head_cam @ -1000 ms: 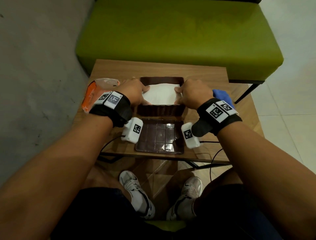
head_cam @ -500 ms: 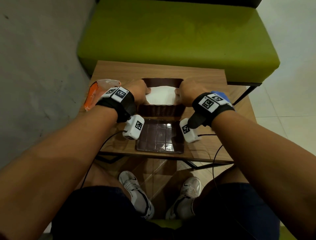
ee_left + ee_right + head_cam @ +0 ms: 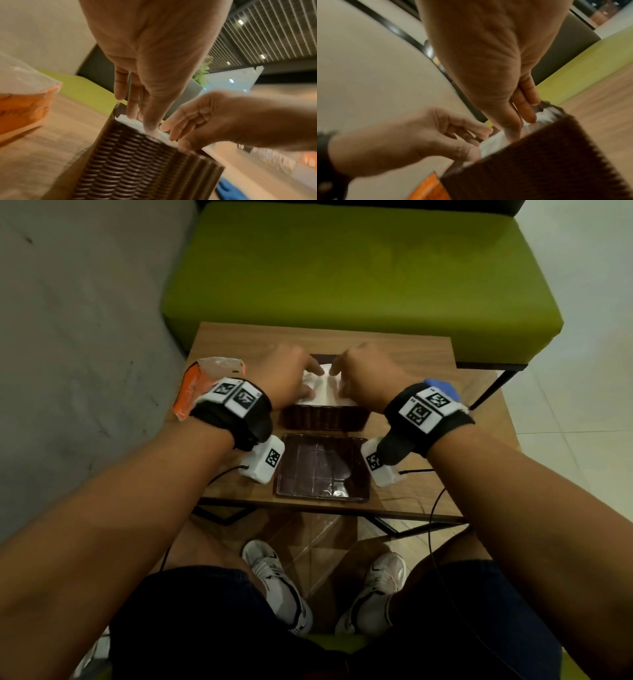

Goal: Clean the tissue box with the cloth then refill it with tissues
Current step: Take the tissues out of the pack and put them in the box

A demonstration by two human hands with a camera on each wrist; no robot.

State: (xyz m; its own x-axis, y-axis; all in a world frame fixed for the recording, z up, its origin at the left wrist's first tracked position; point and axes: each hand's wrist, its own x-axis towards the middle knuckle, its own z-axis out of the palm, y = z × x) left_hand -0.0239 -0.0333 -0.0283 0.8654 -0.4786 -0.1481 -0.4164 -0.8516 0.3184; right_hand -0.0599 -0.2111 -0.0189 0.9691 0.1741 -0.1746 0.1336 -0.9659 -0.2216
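Note:
The dark brown woven tissue box (image 3: pixel 323 417) stands open in the middle of the wooden table (image 3: pixel 411 361), with a stack of white tissues (image 3: pixel 327 392) inside it. My left hand (image 3: pixel 310 380) and right hand (image 3: pixel 342 381) are over the box, close together. Their fingers point down and press on the top of the tissues (image 3: pixel 130 121). In the right wrist view the right hand's fingers (image 3: pixel 529 116) sink into the white stack (image 3: pixel 494 142). The blue cloth (image 3: pixel 443 388) lies on the table behind my right wrist, mostly hidden.
The box's dark glossy lid (image 3: pixel 322 467) lies flat between the box and the table's near edge. An orange tissue packet (image 3: pixel 191 388) sits at the table's left edge. A green bench (image 3: pixel 342 268) stands beyond the table, and my feet are under it.
Both hands have moved from the left and right ends of the tissue stack toward its middle, and now nearly touch each other over the box.

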